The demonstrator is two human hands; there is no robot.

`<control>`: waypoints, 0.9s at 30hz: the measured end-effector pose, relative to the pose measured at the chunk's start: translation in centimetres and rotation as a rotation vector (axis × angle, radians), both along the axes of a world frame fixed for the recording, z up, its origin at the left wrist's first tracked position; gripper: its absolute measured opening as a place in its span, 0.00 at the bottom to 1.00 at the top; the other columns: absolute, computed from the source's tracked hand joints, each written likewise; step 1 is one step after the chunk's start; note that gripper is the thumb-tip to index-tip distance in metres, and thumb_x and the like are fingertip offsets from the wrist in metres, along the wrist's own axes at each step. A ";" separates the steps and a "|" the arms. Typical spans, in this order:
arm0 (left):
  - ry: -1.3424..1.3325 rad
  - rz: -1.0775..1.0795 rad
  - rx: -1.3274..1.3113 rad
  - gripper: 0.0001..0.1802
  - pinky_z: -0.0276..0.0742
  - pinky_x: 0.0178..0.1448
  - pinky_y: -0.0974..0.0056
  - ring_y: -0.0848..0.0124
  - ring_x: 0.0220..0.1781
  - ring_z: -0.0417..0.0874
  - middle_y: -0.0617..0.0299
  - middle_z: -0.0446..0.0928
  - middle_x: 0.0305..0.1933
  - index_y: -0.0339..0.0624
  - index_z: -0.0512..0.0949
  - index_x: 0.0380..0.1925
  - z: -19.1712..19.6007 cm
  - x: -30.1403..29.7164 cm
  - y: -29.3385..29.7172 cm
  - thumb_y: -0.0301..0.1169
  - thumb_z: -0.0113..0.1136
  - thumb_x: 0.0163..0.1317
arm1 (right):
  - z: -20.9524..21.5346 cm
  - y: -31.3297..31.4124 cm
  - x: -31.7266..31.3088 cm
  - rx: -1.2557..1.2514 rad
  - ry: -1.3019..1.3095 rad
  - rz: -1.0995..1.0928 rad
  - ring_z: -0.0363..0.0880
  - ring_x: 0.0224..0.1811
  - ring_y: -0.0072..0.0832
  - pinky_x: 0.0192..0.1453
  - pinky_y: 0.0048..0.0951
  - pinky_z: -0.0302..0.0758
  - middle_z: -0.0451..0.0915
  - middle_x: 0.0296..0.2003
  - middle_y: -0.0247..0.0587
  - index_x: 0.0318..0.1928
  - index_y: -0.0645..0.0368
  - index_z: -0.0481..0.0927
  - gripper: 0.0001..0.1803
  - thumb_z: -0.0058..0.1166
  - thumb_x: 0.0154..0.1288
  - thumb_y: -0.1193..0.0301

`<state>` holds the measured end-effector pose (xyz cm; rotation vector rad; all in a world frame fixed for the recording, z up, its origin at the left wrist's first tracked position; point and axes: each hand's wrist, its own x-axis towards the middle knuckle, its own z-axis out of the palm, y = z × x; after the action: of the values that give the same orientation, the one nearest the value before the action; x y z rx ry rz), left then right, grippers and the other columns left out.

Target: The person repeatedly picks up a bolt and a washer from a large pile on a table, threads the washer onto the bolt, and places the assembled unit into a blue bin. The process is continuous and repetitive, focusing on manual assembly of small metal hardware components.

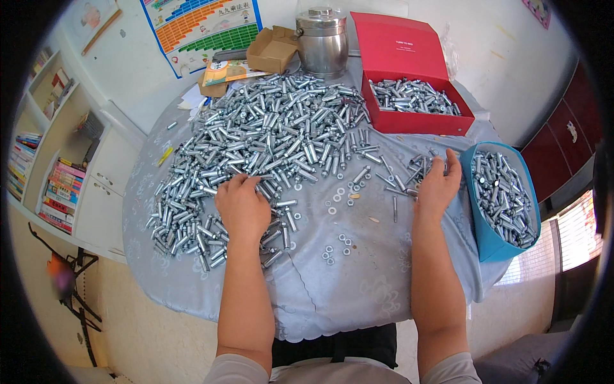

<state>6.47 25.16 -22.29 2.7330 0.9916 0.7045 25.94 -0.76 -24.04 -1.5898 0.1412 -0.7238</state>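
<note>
A wide heap of silvery metal expansion bolts (pixel 275 128) covers the left and far middle of the table. My left hand (pixel 243 206) reaches onto its near side, fingers curled down around a bolt at the fingertips; the heap partly hides them. Over to the right, my right hand (pixel 440 187) is beside a smaller scatter of bolts (pixel 398 182), its thumb and fingers apart and nothing visible between them. Loose washers (pixel 332 210) and several hex nuts (pixel 330 249) lie on the cloth between my hands.
A red box (pixel 419 121) with its lid raised holds bolts at the far right. The blue bin (pixel 505 253) at the right edge is full of them too. A metal canister (pixel 322 45), an open cardboard box (pixel 272 54) and a yellow marker-like object (pixel 165 156) are on the grey tablecloth (pixel 358 288).
</note>
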 end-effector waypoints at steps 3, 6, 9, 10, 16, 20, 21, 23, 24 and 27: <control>-0.001 -0.006 -0.024 0.16 0.61 0.64 0.49 0.55 0.56 0.72 0.54 0.78 0.49 0.46 0.83 0.43 0.6 -0.1 -0.9 0.26 0.61 0.52 | -0.2 -0.4 0.0 -0.109 -0.048 0.051 0.70 0.59 0.39 0.66 0.35 0.62 0.74 0.54 0.51 0.53 0.67 0.75 0.17 0.51 0.64 0.74; -0.051 -0.005 -0.017 0.15 0.65 0.60 0.50 0.56 0.51 0.74 0.56 0.77 0.43 0.46 0.84 0.41 0.7 0.1 -0.8 0.27 0.64 0.51 | 0.5 0.6 -1.1 -0.228 -0.139 0.076 0.70 0.58 0.39 0.66 0.35 0.62 0.74 0.53 0.50 0.52 0.67 0.75 0.16 0.51 0.64 0.74; -0.175 -0.071 -0.168 0.15 0.74 0.50 0.55 0.61 0.42 0.80 0.58 0.78 0.39 0.45 0.84 0.41 0.6 0.3 -0.5 0.26 0.68 0.50 | 0.9 1.3 -2.6 -0.301 -0.192 0.149 0.72 0.55 0.35 0.61 0.32 0.67 0.74 0.53 0.49 0.49 0.65 0.76 0.14 0.52 0.64 0.75; -0.291 -0.105 -0.318 0.14 0.76 0.46 0.58 0.63 0.40 0.81 0.58 0.79 0.39 0.43 0.84 0.40 0.8 0.6 -0.7 0.25 0.68 0.52 | 1.0 1.6 -3.0 -0.269 -0.202 0.223 0.74 0.50 0.32 0.56 0.31 0.69 0.75 0.50 0.47 0.48 0.64 0.77 0.12 0.51 0.65 0.74; -0.690 -0.400 -1.316 0.11 0.82 0.43 0.67 0.67 0.37 0.86 0.54 0.83 0.39 0.31 0.81 0.42 1.2 1.9 -3.4 0.22 0.64 0.59 | 2.5 3.8 -6.5 -0.084 0.239 1.010 0.71 0.26 0.19 0.32 0.24 0.70 0.77 0.27 0.33 0.40 0.63 0.80 0.13 0.47 0.72 0.65; -0.644 -0.509 -1.437 0.12 0.83 0.47 0.66 0.67 0.40 0.86 0.53 0.83 0.39 0.30 0.80 0.44 0.8 2.2 -5.1 0.21 0.63 0.59 | 1.8 4.5 -7.5 -0.218 0.327 1.277 0.68 0.22 0.16 0.26 0.21 0.66 0.73 0.22 0.30 0.35 0.61 0.78 0.19 0.44 0.75 0.59; -0.630 -0.539 -1.441 0.12 0.83 0.47 0.66 0.67 0.40 0.86 0.53 0.83 0.39 0.30 0.80 0.44 0.8 2.3 -5.3 0.21 0.63 0.60 | 1.8 4.6 -7.6 -0.216 0.351 1.319 0.67 0.21 0.15 0.25 0.20 0.66 0.73 0.22 0.30 0.34 0.60 0.78 0.19 0.43 0.75 0.58; -0.583 -0.557 -1.413 0.12 0.82 0.50 0.66 0.67 0.42 0.86 0.53 0.83 0.40 0.31 0.80 0.45 0.8 2.3 -5.5 0.20 0.62 0.60 | 1.7 4.6 -7.6 -0.171 0.359 1.304 0.65 0.19 0.15 0.24 0.20 0.64 0.71 0.21 0.29 0.32 0.59 0.76 0.20 0.43 0.75 0.57; -0.563 -0.566 -1.401 0.12 0.82 0.50 0.66 0.67 0.42 0.86 0.53 0.83 0.40 0.31 0.80 0.45 0.8 2.3 -5.6 0.20 0.62 0.60 | 1.7 4.6 -7.6 -0.149 0.363 1.297 0.65 0.19 0.16 0.23 0.20 0.64 0.70 0.21 0.29 0.31 0.59 0.75 0.21 0.43 0.75 0.57; -0.539 -0.608 -1.377 0.12 0.81 0.51 0.66 0.68 0.42 0.86 0.54 0.83 0.40 0.31 0.80 0.45 0.6 2.2 -5.6 0.20 0.61 0.60 | 2.1 4.7 -7.6 -0.097 0.496 1.275 0.64 0.20 0.17 0.24 0.23 0.62 0.67 0.18 0.28 0.28 0.61 0.74 0.24 0.43 0.75 0.55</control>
<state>8.63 19.57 -21.68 1.3547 0.2372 0.3468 18.32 3.90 -21.96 -1.5469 -0.5255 0.6581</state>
